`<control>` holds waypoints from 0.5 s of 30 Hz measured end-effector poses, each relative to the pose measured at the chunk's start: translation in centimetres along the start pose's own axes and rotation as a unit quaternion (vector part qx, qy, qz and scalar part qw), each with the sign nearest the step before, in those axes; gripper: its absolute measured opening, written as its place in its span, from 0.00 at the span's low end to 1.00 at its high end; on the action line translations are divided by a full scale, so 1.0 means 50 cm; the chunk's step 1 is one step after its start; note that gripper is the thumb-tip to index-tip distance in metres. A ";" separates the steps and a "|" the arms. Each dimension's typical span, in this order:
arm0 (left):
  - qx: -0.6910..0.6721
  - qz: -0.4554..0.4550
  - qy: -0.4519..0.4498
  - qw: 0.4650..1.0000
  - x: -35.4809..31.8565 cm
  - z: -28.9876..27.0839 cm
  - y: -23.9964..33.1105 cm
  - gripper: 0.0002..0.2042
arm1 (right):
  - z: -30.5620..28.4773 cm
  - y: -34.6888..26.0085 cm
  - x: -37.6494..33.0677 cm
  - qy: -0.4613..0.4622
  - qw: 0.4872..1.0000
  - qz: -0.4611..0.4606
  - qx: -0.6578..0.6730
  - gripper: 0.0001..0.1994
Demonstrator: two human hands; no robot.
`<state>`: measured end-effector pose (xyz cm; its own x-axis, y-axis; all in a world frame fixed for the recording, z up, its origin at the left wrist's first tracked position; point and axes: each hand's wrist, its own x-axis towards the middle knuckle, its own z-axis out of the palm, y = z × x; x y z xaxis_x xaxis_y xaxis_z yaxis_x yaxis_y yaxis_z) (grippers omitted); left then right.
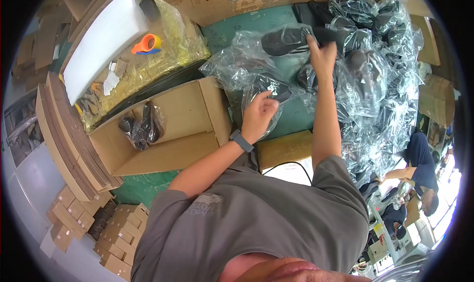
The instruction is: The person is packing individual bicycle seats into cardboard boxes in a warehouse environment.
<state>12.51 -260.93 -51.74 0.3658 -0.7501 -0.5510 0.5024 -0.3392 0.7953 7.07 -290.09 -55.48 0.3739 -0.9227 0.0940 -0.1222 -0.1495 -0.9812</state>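
My left hand (260, 115), a dark watch on its wrist, has its fingers curled on a clear plastic bag (248, 100). A glossy black piece (276, 88) lies in the plastic just beyond the fingertips. Farther right, my right hand (323, 57) reaches forward, thumb and fingers closed round a dark piece (326, 36) smeared by motion; its kind cannot be made out. Left of that hand, a long rounded black piece (281, 41) lies in clear wrap. Inside the open cardboard box (185, 104) on the left are black curved pieces (146, 124) in a clear bag.
A heap of bagged black pieces (368, 79) covers the right of the green table (229, 28). Behind the box, an orange tape dispenser (148, 43) and white foam sheet (103, 45) lie on a taped carton. Flattened cardboard (69, 134) stands at left. Other people (422, 168) work at far right.
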 end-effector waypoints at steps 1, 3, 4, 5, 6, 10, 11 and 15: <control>-0.129 -0.065 -0.056 0.988 0.005 -0.007 0.033 0.36 | 0.001 -0.073 -0.046 -0.044 0.998 -0.042 0.029 0.18; -0.340 -0.137 -0.089 0.926 -0.002 -0.009 0.129 0.38 | 0.013 -0.170 -0.157 -0.007 0.984 -0.162 0.079 0.30; -0.457 -0.183 -0.149 0.857 -0.007 -0.037 0.165 0.38 | 0.026 -0.208 -0.207 -0.011 0.972 -0.225 0.062 0.33; -0.519 -0.092 -0.313 0.790 -0.011 -0.057 0.181 0.36 | 0.022 -0.232 -0.275 -0.075 0.996 0.028 0.035 0.32; -0.432 -0.113 -0.203 0.871 -0.037 -0.049 0.215 0.35 | 0.019 -0.279 -0.322 -0.169 0.981 -0.093 0.011 0.27; -0.156 -0.027 -0.001 0.987 -0.124 -0.129 0.220 0.21 | -0.051 -0.330 -0.401 -0.432 0.878 -0.046 0.202 0.15; -0.098 0.014 0.032 0.995 -0.134 -0.165 0.185 0.27 | -0.073 -0.325 -0.385 -0.337 0.926 -0.152 0.070 0.23; -0.162 -0.054 -0.012 0.985 -0.241 -0.218 0.157 0.34 | 0.123 -0.328 -0.381 -0.157 0.979 0.051 -0.118 0.46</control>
<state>20.61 -248.37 -41.61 0.2808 -0.7339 -0.6185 0.7618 -0.2216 0.6088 7.60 -267.87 -42.21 0.6079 -0.7884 -0.0946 -0.3682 -0.1744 -0.9132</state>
